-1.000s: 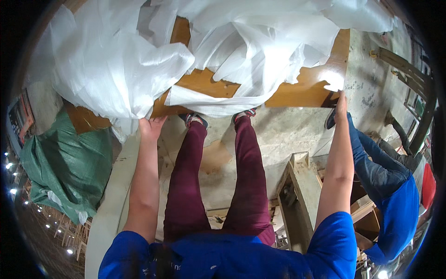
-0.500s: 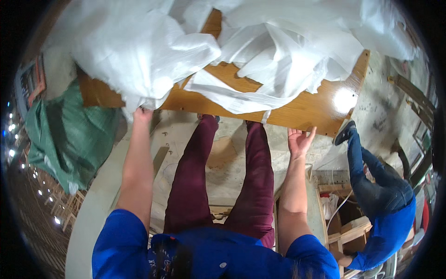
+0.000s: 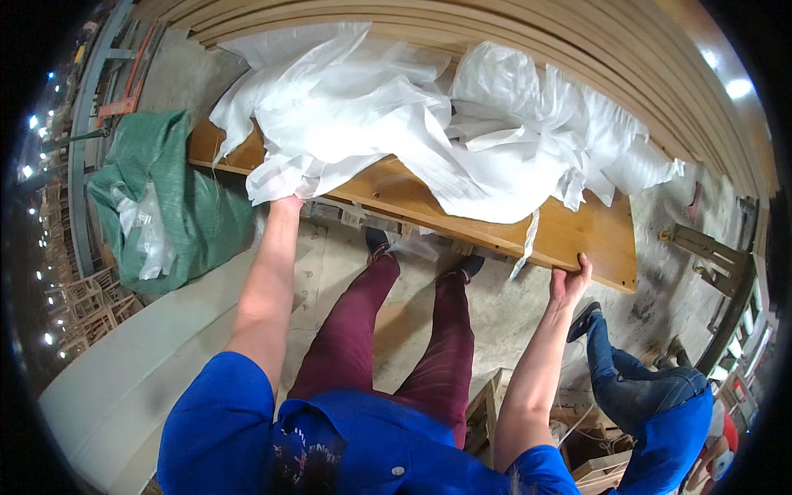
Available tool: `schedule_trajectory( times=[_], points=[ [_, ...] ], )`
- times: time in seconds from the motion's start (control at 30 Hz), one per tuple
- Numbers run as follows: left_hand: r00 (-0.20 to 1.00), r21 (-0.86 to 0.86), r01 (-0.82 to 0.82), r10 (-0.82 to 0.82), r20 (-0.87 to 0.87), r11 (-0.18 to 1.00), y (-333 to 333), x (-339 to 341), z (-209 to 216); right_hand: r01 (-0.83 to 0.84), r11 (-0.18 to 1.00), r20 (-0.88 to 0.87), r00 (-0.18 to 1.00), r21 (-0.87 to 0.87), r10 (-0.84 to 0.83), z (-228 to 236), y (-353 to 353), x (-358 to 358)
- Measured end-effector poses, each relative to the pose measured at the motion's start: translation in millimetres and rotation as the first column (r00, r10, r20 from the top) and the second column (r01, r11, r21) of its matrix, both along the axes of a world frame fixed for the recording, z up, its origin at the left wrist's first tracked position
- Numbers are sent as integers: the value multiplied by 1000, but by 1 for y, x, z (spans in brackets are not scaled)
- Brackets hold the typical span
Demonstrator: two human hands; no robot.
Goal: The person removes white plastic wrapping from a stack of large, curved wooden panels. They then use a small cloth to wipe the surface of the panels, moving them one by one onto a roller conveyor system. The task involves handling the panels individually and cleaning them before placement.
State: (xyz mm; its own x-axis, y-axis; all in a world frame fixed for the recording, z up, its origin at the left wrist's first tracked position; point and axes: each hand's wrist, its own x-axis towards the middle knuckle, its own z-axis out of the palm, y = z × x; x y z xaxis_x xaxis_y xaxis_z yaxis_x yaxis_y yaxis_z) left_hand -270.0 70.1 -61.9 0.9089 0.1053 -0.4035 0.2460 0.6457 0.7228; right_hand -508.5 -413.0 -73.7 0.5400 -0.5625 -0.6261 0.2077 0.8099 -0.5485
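Note:
A long varnished wooden panel point(image 3: 590, 231) lies across the view in front of me, largely covered by crumpled white foam sheet point(image 3: 355, 115). At its near right edge my right hand point(image 3: 569, 280) is closed on the wood, thumb on the upper face and fingers curled below. My left hand point(image 3: 286, 200) grips the near edge toward the left end, and loose foam sheet drapes over its fingers, so they are mostly hidden. A narrow strip of foam hangs off the near edge, left of my right hand.
Behind the panel rises a stack of long wooden boards point(image 3: 511, 26). A green woven sack point(image 3: 177, 214) stands at the left with clear plastic in it. To the right, a bent-over person in a blue shirt point(image 3: 672, 437) is close by. A metal frame point(image 3: 714, 256) stands at far right.
The panel's near right edge has tilted and shifted rightward with my hands. My right hand has gone from open fingers under the edge to a grip. The board stack has come into view.

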Motion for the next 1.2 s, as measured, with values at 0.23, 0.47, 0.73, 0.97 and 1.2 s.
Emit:
schedule_trajectory(
  times=[0.23, 0.47, 0.73, 0.97, 1.2],
  points=[
    [929, 9, -52, 52, -365, 999, 6, -80, 63, 33, 999, -95, 995, 6, -32, 101, -14, -92],
    [807, 15, -72, 67, -586, 997, -30, -176, 134, 0, 1000, -332, 943, -11, -4, 171, -53, -190],
    [784, 101, 12, 53, -618, 995, -56, -141, 136, 118, 992, -472, 877, 36, -87, 153, -62, -155],
    [782, -101, 69, -117, -612, 992, -20, -92, 165, 104, 953, -414, 910, 283, 24, 152, 1, -109],
    [836, -25, 73, -75, -544, 997, 9, -111, 156, 96, 981, -217, 974, 168, -58, 170, 18, -120]
  ],
)
